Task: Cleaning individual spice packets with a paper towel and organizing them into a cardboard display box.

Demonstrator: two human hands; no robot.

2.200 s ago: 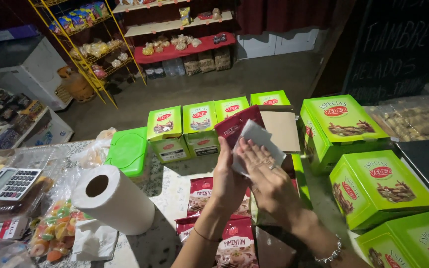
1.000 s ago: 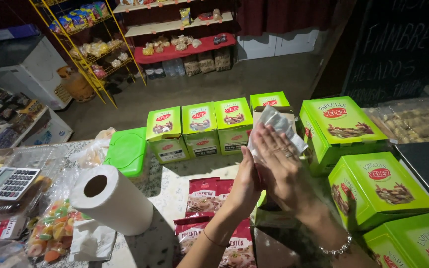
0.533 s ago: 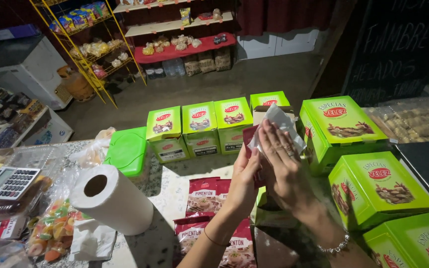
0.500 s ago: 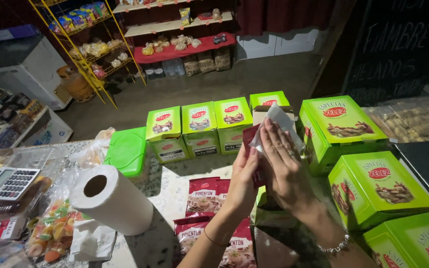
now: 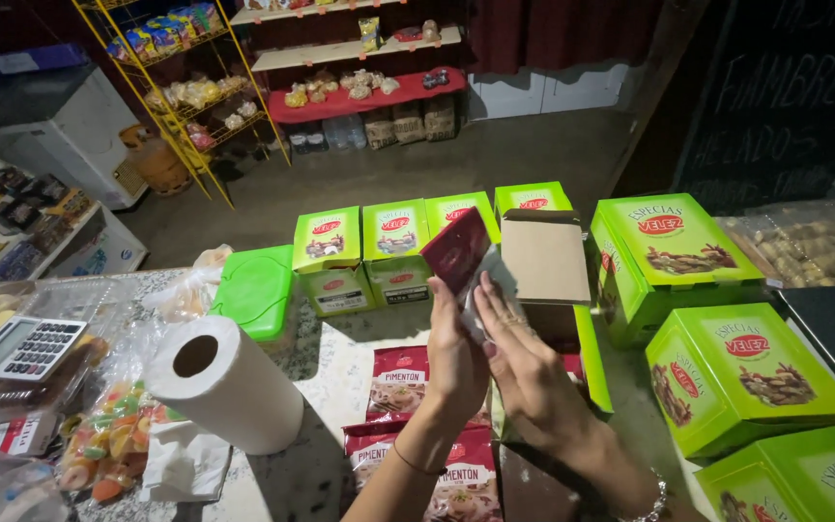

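Observation:
My left hand point(image 5: 454, 356) and my right hand point(image 5: 524, 367) are raised together above the counter, pressing a stack of small flat packets point(image 5: 463, 259) between them. The front packet is dark red, the ones behind it whitish. Just behind the packets an open green carton point(image 5: 545, 259) stands with its brown flap up. Below my hands lie dark red spice packets point(image 5: 399, 383) on the counter.
A row of small green boxes point(image 5: 395, 249) stands behind my hands, larger green boxes point(image 5: 741, 374) to the right. A paper towel roll point(image 5: 229, 384), a green lidded tub point(image 5: 257, 289), a bag of sweets point(image 5: 108, 435) and a calculator point(image 5: 21, 347) sit at the left. Shop shelves point(image 5: 340, 58) stand beyond.
The stack of packets has come down and left from beside the open carton. It is now held more upright, with the dark red packet facing me.

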